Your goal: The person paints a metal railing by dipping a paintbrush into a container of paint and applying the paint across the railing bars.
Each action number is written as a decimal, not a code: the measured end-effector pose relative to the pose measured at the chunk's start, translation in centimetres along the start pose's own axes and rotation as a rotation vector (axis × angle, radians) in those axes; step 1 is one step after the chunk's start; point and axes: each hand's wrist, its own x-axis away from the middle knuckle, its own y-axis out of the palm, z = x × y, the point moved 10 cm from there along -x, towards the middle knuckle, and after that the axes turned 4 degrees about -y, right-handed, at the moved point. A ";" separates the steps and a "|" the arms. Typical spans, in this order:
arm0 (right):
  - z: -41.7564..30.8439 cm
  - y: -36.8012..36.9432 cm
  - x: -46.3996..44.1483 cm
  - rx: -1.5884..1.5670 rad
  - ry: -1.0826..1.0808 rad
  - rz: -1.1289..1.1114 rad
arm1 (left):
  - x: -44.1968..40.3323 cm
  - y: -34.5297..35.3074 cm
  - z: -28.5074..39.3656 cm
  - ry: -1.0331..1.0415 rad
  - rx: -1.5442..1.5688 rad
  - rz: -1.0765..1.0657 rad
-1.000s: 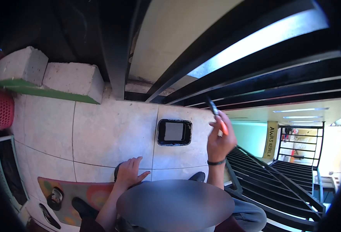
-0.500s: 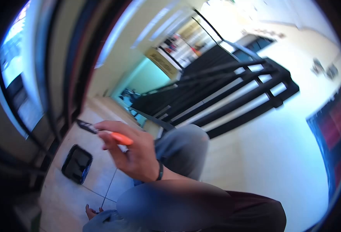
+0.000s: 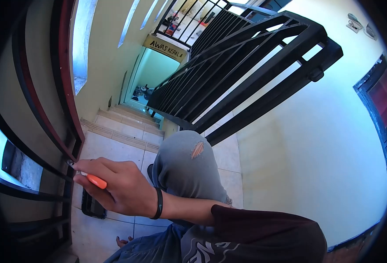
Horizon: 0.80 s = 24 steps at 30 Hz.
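Note:
My right hand (image 3: 114, 182), a dark band at its wrist, is closed around a small paintbrush (image 3: 97, 181) with an orange handle. The brush's far end, partly covered by my fingers, points at the metal railing (image 3: 76, 151) on the left and appears to reach its lower rail. Some of the railing's bars are dark red, others black. Below my hand a black tray (image 3: 96, 209) lies on the tiled floor, its upper part hidden by the hand. My left hand is out of view.
My bent knee (image 3: 189, 151) in torn grey trousers is near the middle. Tiled steps (image 3: 123, 127) lead down ahead beside a black stair railing (image 3: 246, 65). A sign (image 3: 166, 47) hangs over the lower opening. Bare toes (image 3: 122, 241) show at the bottom.
My right hand has moved left and down with the paintbrush, up to the railing. The hand now overlaps the tray. The view has shifted and become sharper.

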 end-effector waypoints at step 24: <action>-5.7 -5.0 -7.3 0.004 -0.268 -0.114 | 4.1 -1.5 -0.1 -0.037 0.108 -0.034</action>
